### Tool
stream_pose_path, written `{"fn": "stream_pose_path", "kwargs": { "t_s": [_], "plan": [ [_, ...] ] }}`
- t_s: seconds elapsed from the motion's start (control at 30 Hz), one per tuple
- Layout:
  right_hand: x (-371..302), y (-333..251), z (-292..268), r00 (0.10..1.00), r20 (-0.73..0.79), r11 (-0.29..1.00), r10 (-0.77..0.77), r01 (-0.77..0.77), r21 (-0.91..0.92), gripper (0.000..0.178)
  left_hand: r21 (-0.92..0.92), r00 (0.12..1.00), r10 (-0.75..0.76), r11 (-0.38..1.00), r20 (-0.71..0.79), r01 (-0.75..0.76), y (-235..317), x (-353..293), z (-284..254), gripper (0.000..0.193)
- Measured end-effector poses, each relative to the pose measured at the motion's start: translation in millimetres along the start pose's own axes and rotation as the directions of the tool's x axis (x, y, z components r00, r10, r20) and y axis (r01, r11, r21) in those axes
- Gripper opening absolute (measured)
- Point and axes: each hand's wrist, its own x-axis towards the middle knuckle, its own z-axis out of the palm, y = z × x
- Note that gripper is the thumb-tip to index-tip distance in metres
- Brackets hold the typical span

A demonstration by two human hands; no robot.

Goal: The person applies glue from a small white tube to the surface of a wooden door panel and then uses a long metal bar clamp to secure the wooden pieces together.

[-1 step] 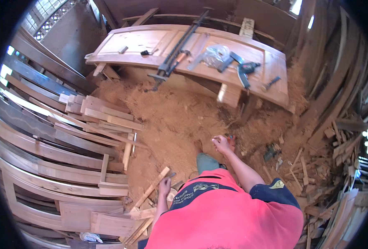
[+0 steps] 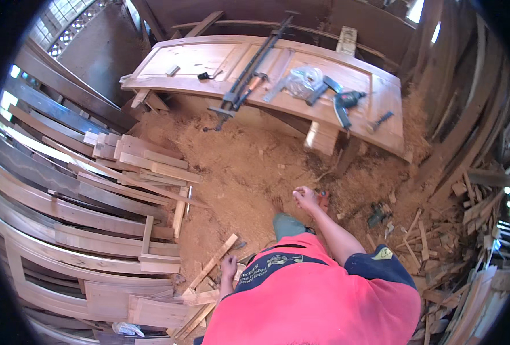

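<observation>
Our left hand (image 2: 229, 265) hangs well out from the door (image 2: 194, 60) on its near side, opposite its left half, with fingers loosely bent and nothing plainly in them; we cannot tell whether they grasp something small. Our right hand (image 2: 305, 198) hovers nearer the door, opposite its right half, fingers curled in toward the thumb; we cannot tell what, if anything, is pinched there.

What has just changed is slight: our left hand sits a little farther from the door, and the dark piece (image 2: 241, 245), which appeared right at its fingertips, now shows apart from them, on the door side. That leaves our left hand nearest the strip (image 2: 216, 257), which slants toward the door. Our right hand looks much the same.

On the door, nothing seems shifted. The clamp (image 2: 259, 56) lies across it and juts past its near edge, an orange-handled tool (image 2: 255, 84) just beside. The bag (image 2: 305, 82) and drill (image 2: 350, 99) rest on its right half. Sawdust (image 2: 226, 167) covers the floor before the door, boards (image 2: 117, 218) lying to the near left of it.
</observation>
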Motion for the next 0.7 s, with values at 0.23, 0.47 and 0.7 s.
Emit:
{"fn": "stream_pose_path", "kwargs": {
  "t_s": [0.23,0.47,0.7],
  "plan": [
    [178,-140,91,0.99,0.138,1.0,-0.026,0.024,0.018,0.026,0.062,0.857,-0.491,0.871,0.156,0.487,-5,-8,-66,0.033],
    [307,-226,156,0.994,0.103,0.977,0.043,-0.064,0.206,0.034,-0.161,0.902,-0.428,0.887,0.064,0.432,44,126,-115,0.028],
    [400,-235,213,0.988,-0.122,0.976,0.096,-0.069,0.205,0.043,-0.094,0.919,-0.336,0.928,0.207,0.36,46,286,-180,0.024]
  ]
}}
